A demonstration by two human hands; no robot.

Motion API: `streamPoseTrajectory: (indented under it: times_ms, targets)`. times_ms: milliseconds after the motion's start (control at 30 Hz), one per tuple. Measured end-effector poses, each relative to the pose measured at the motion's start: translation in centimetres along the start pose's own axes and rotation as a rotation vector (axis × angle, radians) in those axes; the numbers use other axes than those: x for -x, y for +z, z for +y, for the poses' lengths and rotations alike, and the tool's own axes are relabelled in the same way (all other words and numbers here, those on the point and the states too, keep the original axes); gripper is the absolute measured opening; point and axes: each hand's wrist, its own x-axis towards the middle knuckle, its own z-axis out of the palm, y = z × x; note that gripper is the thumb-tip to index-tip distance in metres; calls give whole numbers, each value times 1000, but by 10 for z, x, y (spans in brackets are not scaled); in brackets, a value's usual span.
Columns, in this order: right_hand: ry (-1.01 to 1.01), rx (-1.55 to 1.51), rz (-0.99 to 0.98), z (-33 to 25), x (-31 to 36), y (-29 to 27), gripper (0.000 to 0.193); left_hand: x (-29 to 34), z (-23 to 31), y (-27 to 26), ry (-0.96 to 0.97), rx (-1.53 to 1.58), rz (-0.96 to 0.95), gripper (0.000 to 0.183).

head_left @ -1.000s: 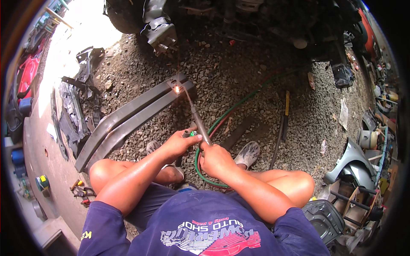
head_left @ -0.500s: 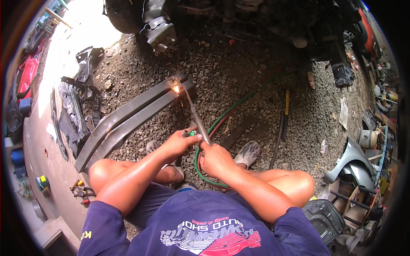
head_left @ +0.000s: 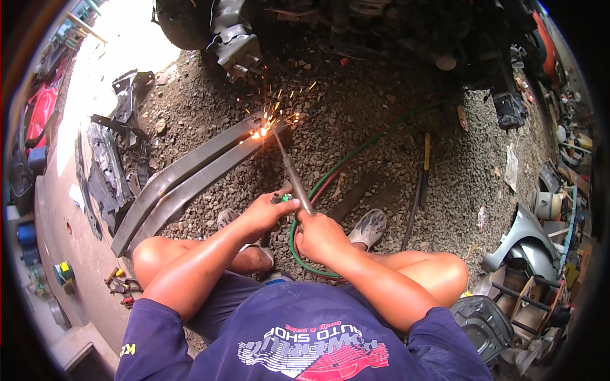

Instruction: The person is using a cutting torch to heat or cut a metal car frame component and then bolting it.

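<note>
The right hand (head_left: 323, 239) grips a torch (head_left: 297, 181), with sparks (head_left: 265, 127) flying beyond it.
The left hand (head_left: 267, 213) curls against the torch's left side; whether it grips cannot be told. Ahead of both hands, the flame end meets the far end of a grey metal beam (head_left: 190, 159), which slants away leftward. Braced wrists and slow, even travel should serve best. Count: one torch, one beam, one green hose (head_left: 343, 163) and one red hose (head_left: 330, 185) ahead-right of the hands.
</note>
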Motion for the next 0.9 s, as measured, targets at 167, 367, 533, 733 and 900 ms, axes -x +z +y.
streamPoseTrajectory:
  times_ms: [167, 367, 533, 733, 900]
  targets:
    - [-5, 8, -3, -1, 0, -1, 45, -2, -3, -2, -1, 6, -3, 72]
    - [4, 0, -19, -2, -1, -3, 44, -2, -3, -2, -7, -3, 16, 71]
    - [12, 4, -16, -1, -2, -1, 43, -1, -1, 0, -7, -7, 19, 72]
    - [8, 5, -3, -2, -1, -1, 43, -2, -2, 1, 12, 3, 19, 71]
    - [16, 9, -9, -4, 0, -3, 42, -3, -5, -2, 0, -3, 29, 71]
